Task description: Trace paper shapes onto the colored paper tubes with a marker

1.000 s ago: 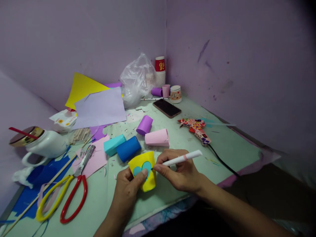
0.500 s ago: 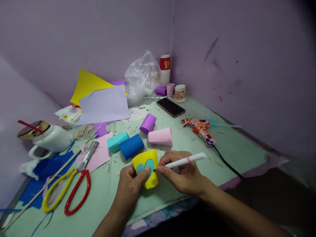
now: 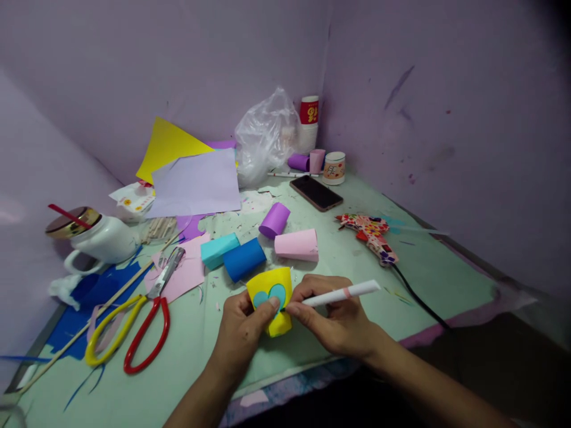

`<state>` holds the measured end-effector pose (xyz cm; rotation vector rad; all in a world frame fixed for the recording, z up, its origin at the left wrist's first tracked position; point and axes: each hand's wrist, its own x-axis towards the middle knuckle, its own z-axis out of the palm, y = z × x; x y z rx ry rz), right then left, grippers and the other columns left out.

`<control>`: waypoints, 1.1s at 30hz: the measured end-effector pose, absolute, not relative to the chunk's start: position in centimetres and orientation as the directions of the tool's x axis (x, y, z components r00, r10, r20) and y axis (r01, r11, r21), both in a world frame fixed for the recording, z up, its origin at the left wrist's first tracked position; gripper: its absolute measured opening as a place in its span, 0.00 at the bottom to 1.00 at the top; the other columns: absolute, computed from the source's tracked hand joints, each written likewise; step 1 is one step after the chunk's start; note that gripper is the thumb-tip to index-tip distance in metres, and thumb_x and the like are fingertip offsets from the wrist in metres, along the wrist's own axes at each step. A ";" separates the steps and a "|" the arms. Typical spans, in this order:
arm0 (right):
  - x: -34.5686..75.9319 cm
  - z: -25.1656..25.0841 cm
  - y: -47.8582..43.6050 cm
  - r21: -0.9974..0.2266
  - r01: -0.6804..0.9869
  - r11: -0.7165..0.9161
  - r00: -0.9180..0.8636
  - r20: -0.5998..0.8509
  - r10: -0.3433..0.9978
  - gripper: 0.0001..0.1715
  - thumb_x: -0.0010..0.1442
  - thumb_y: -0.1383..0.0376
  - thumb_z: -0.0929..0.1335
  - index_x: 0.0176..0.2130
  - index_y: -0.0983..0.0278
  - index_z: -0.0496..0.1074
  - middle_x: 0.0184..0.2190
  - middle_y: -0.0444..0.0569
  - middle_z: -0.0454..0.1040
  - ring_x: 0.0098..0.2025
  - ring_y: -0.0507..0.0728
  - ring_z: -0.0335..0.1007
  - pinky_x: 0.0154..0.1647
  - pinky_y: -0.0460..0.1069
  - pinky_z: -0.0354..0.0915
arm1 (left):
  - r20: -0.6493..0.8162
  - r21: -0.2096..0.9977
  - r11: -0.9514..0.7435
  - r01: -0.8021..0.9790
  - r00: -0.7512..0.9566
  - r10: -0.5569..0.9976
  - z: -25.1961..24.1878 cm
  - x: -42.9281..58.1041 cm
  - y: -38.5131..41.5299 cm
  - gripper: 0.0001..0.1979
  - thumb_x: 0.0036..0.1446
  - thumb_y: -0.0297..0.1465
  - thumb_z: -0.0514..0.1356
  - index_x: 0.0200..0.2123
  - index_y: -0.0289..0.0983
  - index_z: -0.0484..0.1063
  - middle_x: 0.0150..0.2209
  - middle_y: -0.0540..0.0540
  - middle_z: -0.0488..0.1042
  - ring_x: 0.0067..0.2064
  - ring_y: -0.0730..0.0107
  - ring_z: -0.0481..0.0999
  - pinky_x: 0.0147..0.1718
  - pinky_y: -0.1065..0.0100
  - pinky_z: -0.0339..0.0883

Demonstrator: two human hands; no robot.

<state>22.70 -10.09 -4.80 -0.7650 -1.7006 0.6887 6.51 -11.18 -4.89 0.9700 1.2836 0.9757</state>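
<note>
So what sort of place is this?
Probably a home craft corner: a table strewn with coloured paper, scissors and a glue gun, where the left hand holds a yellow paper cup and the right hand a pen.

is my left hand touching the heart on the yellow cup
Touching. The head view shows the left hand holding the yellow cup, its thumb tip lying on the lower part of the teal heart.

Lilac walls [image 3: 446, 89] meet in corner; pale green tabletop [image 3: 428, 267].
</note>
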 end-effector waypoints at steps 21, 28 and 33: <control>22.1 -5.1 -10.5 -0.802 0.103 0.588 -0.225 0.557 0.800 0.08 0.55 0.69 0.69 0.25 0.67 0.74 0.18 0.46 0.72 0.20 0.48 0.65 0.21 0.43 0.62 | -0.304 0.953 0.304 -0.014 0.021 0.953 -4.1 6.9 -11.0 0.13 0.38 0.37 0.66 0.19 0.32 0.72 0.19 0.50 0.69 0.22 0.75 0.63 0.21 0.72 0.58; 22.0 -5.1 -10.6 -0.803 0.092 0.589 -0.227 0.559 0.797 0.07 0.54 0.70 0.70 0.25 0.68 0.74 0.18 0.46 0.72 0.20 0.48 0.66 0.21 0.43 0.63 | -0.316 0.949 0.315 0.008 0.021 0.949 -4.1 6.8 -11.1 0.14 0.39 0.39 0.66 0.20 0.32 0.73 0.19 0.49 0.69 0.22 0.74 0.64 0.22 0.72 0.59; 21.9 -5.1 -10.7 -0.805 0.091 0.587 -0.224 0.558 0.799 0.07 0.54 0.69 0.70 0.25 0.66 0.74 0.18 0.45 0.72 0.20 0.49 0.66 0.21 0.43 0.63 | -0.320 0.947 0.319 0.017 0.011 0.947 -4.0 6.8 -11.1 0.14 0.39 0.39 0.66 0.20 0.32 0.73 0.19 0.49 0.70 0.22 0.73 0.64 0.22 0.71 0.60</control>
